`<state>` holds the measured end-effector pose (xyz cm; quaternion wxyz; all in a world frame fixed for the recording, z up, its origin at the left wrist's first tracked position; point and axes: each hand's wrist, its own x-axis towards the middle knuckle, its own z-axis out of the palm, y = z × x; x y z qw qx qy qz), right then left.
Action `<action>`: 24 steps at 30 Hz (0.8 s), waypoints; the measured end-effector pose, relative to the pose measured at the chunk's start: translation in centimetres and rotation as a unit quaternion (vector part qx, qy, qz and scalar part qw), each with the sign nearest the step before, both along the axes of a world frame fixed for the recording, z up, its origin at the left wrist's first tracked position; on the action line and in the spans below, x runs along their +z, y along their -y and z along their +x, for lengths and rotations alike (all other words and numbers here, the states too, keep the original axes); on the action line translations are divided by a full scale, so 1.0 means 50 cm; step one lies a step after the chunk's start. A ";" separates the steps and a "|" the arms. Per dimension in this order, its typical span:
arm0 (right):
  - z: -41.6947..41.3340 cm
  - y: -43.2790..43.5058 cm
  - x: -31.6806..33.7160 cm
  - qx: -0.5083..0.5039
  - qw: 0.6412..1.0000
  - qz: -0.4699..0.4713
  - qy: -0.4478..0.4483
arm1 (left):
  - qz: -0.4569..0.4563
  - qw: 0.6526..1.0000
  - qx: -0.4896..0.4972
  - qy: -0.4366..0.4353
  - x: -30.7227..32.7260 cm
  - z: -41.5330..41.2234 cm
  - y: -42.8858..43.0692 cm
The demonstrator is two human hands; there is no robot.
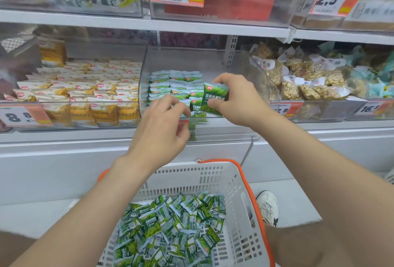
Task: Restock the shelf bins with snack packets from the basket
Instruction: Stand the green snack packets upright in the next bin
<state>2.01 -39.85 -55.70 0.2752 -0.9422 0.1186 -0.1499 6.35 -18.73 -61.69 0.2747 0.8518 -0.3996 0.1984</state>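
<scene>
The shelf [128,25] runs across the view behind both grips, carrying clear bins side by side so each snack keeps its own compartment. Below and nearer than the grips, the white basket [241,181] with an orange rim sits close under the shelf. The loose green packets [170,224] heaped in it are therefore an easy reach down, and plenty remain, so the restocking looks far from done.

The middle clear bin [191,57] lies just beyond the grips. Its back half is bare, while neat rows of green packets [170,87] stand face-forward at the front, probably so the labels show to shoppers. To the left of the grips is a bin of yellow packets [85,92], and to the right a bin of nut packs [298,83].

The right hand [236,98] is closed on a green pea packet [215,100], thumb under and fingers over. It is held upright and face-out above the front row, apparently ready to slot in line. The left hand [162,126] has its fingers curled at the bin's front lip and seems to pinch a second packet [193,130], of which only the lower part shows.
</scene>
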 end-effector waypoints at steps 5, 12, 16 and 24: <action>0.067 0.000 -0.016 0.011 0.996 -0.040 -0.077 | 0.056 0.998 0.015 -0.025 0.004 0.004 0.002; 0.143 0.006 -0.037 0.042 0.966 -0.091 -0.237 | 0.121 0.992 0.036 -0.013 0.005 0.013 0.001; 0.171 0.004 -0.047 0.055 0.970 -0.108 -0.212 | 0.143 0.988 0.050 0.006 0.002 0.016 0.002; 0.151 0.012 -0.047 -0.032 0.979 -0.116 -0.162 | 0.145 0.988 0.060 0.012 -0.008 0.014 -0.004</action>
